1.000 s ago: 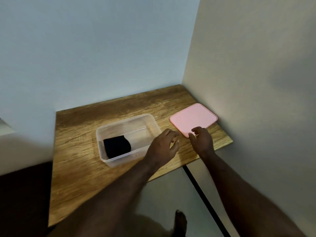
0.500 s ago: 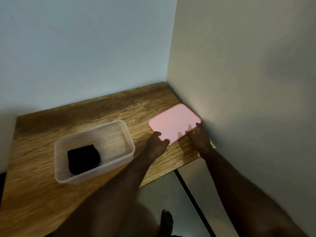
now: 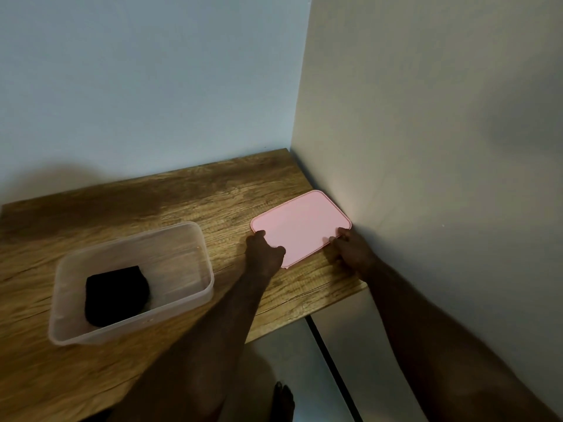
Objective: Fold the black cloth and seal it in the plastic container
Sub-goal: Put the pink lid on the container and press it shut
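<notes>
The black cloth (image 3: 115, 295) lies folded in the left half of a clear plastic container (image 3: 195, 239) that stands open on the wooden table (image 3: 189, 190). To its right a pink lid (image 3: 300, 225) lies flat on the table against the right wall. My left hand (image 3: 264, 252) grips the lid's near left corner, fingers over its edge. My right hand (image 3: 350, 249) holds the lid's near right corner, with fingertips on top of it.
Walls close the table in at the back and on the right. The table's near edge runs diagonally under my forearms. Below it are the floor with a dark strip (image 3: 333, 367) and a bare foot (image 3: 283, 402).
Both hands moved from short of the pink lid onto its near corners and took hold. The view swung right, so the container now sits further left.
</notes>
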`<state>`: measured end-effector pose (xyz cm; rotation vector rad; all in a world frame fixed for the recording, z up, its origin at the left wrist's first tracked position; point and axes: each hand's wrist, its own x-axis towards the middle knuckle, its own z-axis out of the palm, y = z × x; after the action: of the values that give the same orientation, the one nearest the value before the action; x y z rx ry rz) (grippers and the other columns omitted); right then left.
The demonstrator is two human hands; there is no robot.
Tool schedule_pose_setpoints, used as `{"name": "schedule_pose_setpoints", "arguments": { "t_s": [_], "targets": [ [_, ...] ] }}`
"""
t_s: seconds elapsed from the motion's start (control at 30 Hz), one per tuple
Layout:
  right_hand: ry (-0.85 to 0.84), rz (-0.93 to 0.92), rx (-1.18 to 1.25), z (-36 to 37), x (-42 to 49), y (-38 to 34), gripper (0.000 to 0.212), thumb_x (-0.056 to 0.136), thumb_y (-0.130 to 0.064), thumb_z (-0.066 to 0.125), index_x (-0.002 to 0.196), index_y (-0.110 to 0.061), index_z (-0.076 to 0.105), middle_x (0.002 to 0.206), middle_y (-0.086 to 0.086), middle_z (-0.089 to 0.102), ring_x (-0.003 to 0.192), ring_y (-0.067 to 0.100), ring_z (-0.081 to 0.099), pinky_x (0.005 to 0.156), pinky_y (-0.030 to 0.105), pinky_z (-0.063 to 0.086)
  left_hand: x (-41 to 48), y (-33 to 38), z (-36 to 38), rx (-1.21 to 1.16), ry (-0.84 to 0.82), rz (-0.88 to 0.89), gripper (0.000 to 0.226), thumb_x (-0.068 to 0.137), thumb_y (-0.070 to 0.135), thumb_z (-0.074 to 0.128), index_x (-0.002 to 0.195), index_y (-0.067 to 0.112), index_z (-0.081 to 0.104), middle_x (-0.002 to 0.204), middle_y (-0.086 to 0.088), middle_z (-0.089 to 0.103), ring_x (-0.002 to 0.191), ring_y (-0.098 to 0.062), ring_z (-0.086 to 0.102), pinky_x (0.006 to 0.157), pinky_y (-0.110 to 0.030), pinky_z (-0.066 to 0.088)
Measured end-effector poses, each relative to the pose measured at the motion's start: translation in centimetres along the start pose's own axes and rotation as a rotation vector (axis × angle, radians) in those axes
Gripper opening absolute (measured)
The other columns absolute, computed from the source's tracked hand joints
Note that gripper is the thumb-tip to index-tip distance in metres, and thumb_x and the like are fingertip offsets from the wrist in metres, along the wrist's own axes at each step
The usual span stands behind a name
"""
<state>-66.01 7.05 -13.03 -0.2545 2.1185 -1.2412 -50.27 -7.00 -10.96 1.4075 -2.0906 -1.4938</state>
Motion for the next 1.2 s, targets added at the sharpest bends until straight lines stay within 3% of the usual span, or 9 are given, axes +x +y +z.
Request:
{"name": "schedule_pose_setpoints", "arguments": {
  "t_s": [0.13, 0.27, 0.4, 0.6, 0.73, 0.87, 1.0, 1.1, 1.2],
  "targets": [
    [-0.041, 0.045, 0.121, 0.1, -0.1, -0.6, 0.024, 0.095, 0.000, 0.054, 0.088, -0.022, 0.045, 0.072, 0.004, 0.038, 0.046, 0.010, 0.035, 0.039, 0.019, 0.030, -1.0, -1.4, -0.2, 0.513, -0.106, 0.197, 0.061, 0.084, 0.020, 0.066, 0.140, 0.015, 0.044, 0.149, -0.011, 0.032, 0.132, -0.032, 0.035, 0.107, -0.041, 0.036],
    [0.115, 0.004, 0.192, 0.9, 0.3, -0.9, 0.038, 0.096, -0.007, 0.054, 0.133, -0.017, 0.054, 0.107, 0.005, 0.063, 0.077, 0.012, 0.057, 0.062, 0.026, 0.048, -2.8, -2.3, -0.6, 0.819, -0.140, 0.334, 0.056, 0.089, 0.028, 0.057, 0.143, 0.029, 0.040, 0.153, -0.009, 0.026, 0.136, -0.031, 0.029, 0.108, -0.045, 0.030],
    [0.268, -0.022, 0.386, 2.1, 0.0, -2.1, 0.041, 0.091, -0.013, 0.064, 0.132, -0.011, 0.058, 0.125, 0.006, 0.064, 0.112, 0.024, 0.062, 0.094, 0.044, 0.054, -4.2, -3.0, -1.4, 0.747, -0.188, 0.301, 0.060, 0.085, 0.032, 0.059, 0.142, 0.034, 0.042, 0.158, -0.008, 0.019, 0.141, -0.032, 0.020, 0.113, -0.050, 0.019],
    [0.530, -0.173, 0.317, 4.1, -2.8, -5.2, 0.027, 0.085, -0.006, 0.072, 0.099, -0.014, 0.051, 0.103, 0.011, 0.063, 0.099, 0.031, 0.064, 0.085, 0.045, 0.058, -6.1, -3.2, -2.6, 0.616, -0.169, 0.378, 0.060, 0.082, 0.033, 0.063, 0.137, 0.015, 0.047, 0.144, -0.010, 0.040, 0.132, -0.028, 0.034, 0.106, -0.036, 0.032],
    [0.507, -0.220, 0.407, 4.7, -4.9, -8.2, 0.056, 0.083, -0.003, 0.071, 0.125, -0.022, 0.039, 0.117, 0.012, 0.059, 0.101, 0.029, 0.064, 0.076, 0.056, 0.059, -6.8, -2.3, -4.1, 0.521, -0.024, 0.517, 0.055, 0.083, 0.028, 0.067, 0.133, 0.011, 0.049, 0.137, -0.006, 0.050, 0.124, -0.024, 0.046, 0.104, -0.035, 0.040],
    [0.486, -0.210, 0.495, 4.5, -7.4, -11.1, 0.073, 0.088, 0.003, 0.065, 0.149, -0.020, 0.030, 0.123, 0.007, 0.050, 0.105, 0.029, 0.061, 0.070, 0.051, 0.061, -7.1, -0.7, -7.0, 0.320, 0.098, 0.694, 0.034, 0.089, 0.011, 0.061, 0.123, 0.012, 0.062, 0.126, -0.007, 0.063, 0.116, -0.024, 0.058, 0.102, -0.032, 0.043],
    [0.442, -0.233, 0.629, 4.7, -9.2, -13.1, 0.059, 0.090, -0.010, 0.068, 0.143, -0.012, 0.040, 0.120, 0.007, 0.051, 0.089, 0.024, 0.066, 0.063, 0.035, 0.061, -7.7, 1.5, -10.3, 0.174, 0.179, 0.810, 0.016, 0.093, 0.013, 0.057, 0.102, 0.011, 0.070, 0.093, -0.003, 0.070, 0.080, -0.014, 0.060, 0.069, -0.019, 0.040],
    [0.484, -0.277, 0.433, 5.8, -9.6, -13.5, 0.047, 0.092, -0.030, 0.065, 0.132, -0.010, 0.053, 0.120, 0.011, 0.060, 0.090, 0.021, 0.064, 0.074, 0.035, 0.058, -8.7, 2.8, -12.9, 0.094, 0.208, 0.822, 0.018, 0.095, 0.017, 0.055, 0.079, 0.012, 0.061, 0.071, 0.002, 0.058, 0.061, -0.010, 0.048, 0.053, -0.022, 0.028],
    [0.496, -0.326, 0.148, 6.7, -10.0, -13.0, 0.039, 0.091, -0.036, 0.061, 0.122, -0.014, 0.064, 0.124, 0.011, 0.062, 0.108, 0.025, 0.060, 0.092, 0.038, 0.051, -8.7, 2.7, -15.3, -0.125, 0.173, 0.646, 0.021, 0.096, 0.023, 0.055, 0.083, 0.009, 0.064, 0.072, -0.003, 0.064, 0.064, -0.009, 0.053, 0.057, -0.024, 0.037]
  ]
}}
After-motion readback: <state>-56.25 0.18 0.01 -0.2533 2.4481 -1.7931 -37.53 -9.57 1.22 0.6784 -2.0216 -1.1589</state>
